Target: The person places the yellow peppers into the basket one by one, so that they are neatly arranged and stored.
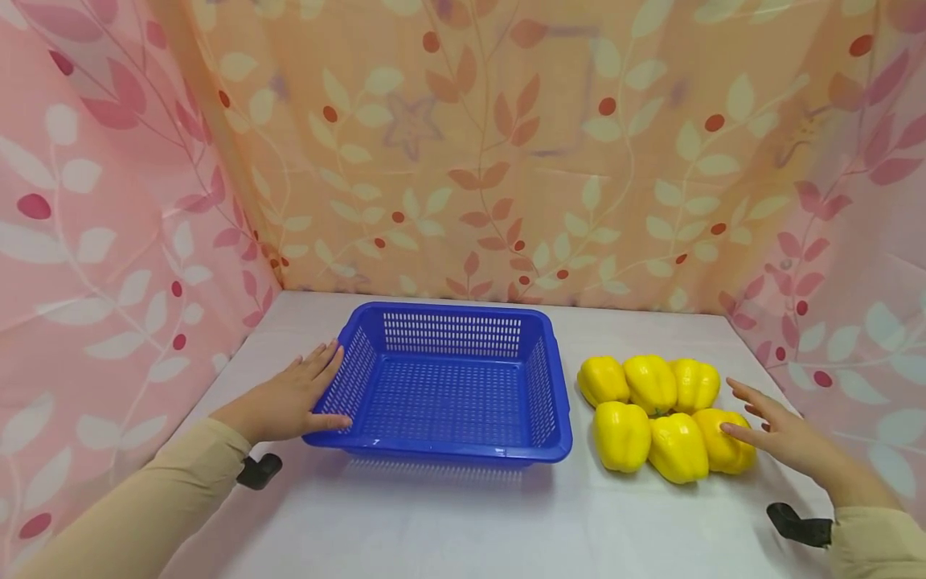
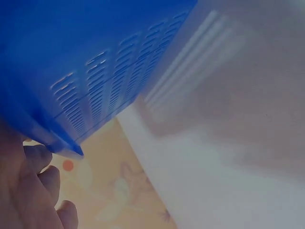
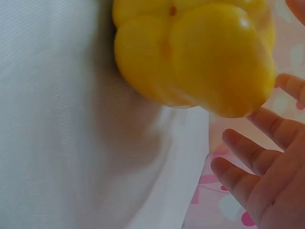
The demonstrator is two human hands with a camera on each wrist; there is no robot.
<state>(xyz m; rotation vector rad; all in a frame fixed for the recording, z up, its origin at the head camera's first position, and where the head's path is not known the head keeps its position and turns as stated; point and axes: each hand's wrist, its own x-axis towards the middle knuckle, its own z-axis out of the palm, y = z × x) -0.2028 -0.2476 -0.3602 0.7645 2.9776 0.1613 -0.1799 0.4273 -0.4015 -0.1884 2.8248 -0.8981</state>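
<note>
A blue plastic basket (image 1: 441,449) with slotted walls stands on the table, nothing inside it. My left hand (image 1: 292,394) rests on its left rim, fingers stretched along the edge and thumb over the front left corner. The left wrist view shows the slotted outer wall (image 2: 109,76) with fingertips (image 2: 50,183) beside the rim. Right of the basket, several yellow bell peppers (image 1: 622,438) lie in two close rows. My right hand (image 1: 792,438) is spread beside the front right bell pepper (image 1: 726,450), thumb overlapping it in the head view. That palm holds nothing.
A white cloth (image 1: 405,523) covers the table. Leaf-patterned curtains close off the back (image 1: 477,161), the left (image 1: 108,241) and the right (image 1: 868,322). Black wrist mounts (image 1: 259,472) stick out below both hands.
</note>
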